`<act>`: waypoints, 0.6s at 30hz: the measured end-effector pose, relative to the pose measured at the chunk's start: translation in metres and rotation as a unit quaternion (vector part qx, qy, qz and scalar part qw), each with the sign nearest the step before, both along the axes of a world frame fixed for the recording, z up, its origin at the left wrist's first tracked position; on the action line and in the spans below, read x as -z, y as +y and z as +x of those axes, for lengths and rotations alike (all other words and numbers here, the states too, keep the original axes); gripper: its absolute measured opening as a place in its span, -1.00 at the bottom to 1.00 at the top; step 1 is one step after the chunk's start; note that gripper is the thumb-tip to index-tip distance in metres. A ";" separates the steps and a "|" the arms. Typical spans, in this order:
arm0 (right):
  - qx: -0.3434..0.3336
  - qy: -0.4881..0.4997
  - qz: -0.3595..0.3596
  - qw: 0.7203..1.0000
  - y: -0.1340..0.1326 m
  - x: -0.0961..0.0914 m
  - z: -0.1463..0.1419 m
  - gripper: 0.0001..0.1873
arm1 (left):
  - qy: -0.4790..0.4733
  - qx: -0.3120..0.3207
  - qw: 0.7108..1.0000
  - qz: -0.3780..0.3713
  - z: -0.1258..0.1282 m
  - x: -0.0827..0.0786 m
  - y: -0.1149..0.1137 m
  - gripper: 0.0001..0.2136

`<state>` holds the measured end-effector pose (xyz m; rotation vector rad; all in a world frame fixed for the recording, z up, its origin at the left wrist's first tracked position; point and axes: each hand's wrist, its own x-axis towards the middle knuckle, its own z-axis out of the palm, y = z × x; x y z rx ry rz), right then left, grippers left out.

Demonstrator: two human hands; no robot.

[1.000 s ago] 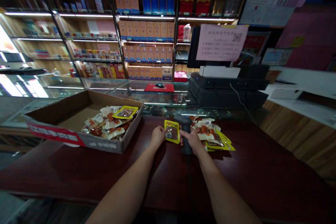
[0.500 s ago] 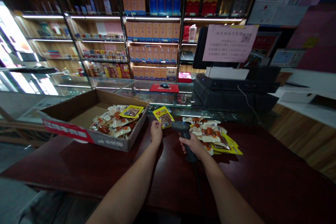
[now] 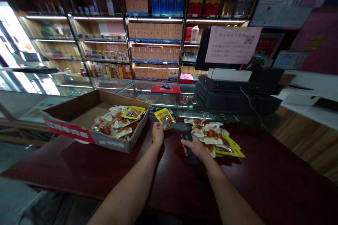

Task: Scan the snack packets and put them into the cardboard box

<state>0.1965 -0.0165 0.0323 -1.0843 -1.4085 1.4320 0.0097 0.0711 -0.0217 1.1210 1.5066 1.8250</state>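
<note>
A: Where the left hand [image 3: 157,133] pinches the yellow packet [image 3: 165,117] by its box-side edge, just right of the cardboard box [image 3: 109,141], what does the right hand [image 3: 194,147] do?

B: It is wrapped round the grip of a handheld scanner [image 3: 187,134], farther right of the box than the packet. Whether scanner and packet touch cannot be told.

A: How is this step best performed?

B: In our judgement, by holding the film flat and free of glare, the left hand clear of the pale printed patch [image 3: 167,125], and the scanner's nose aimed squarely at that patch across a small gap.

A: And the orientation?

B: The packet's long axis runs obliquely: its far end leans toward the box's far right corner; its near end, bearing the patch, slants away from the box. The scanner's nose points leftward, boxward; its grip slopes back toward the person.
</note>
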 end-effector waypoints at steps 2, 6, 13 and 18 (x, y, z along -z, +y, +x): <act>0.000 0.001 0.002 1.000 0.000 0.001 0.000 -0.61 | -0.003 0.008 1.000 0.004 -0.001 -0.001 -0.001 -0.88; 0.007 0.005 0.002 1.000 0.000 0.004 0.000 -0.59 | -0.003 0.018 1.000 0.012 0.001 -0.004 -0.006 -0.88; 0.034 0.075 0.010 0.997 0.004 -0.006 -0.018 -0.57 | 0.037 -0.007 0.998 0.041 0.006 -0.038 -0.025 -0.89; 0.020 0.090 0.035 0.995 0.011 -0.031 -0.046 -0.59 | 0.114 -0.028 0.992 0.054 -0.030 -0.091 -0.026 -0.90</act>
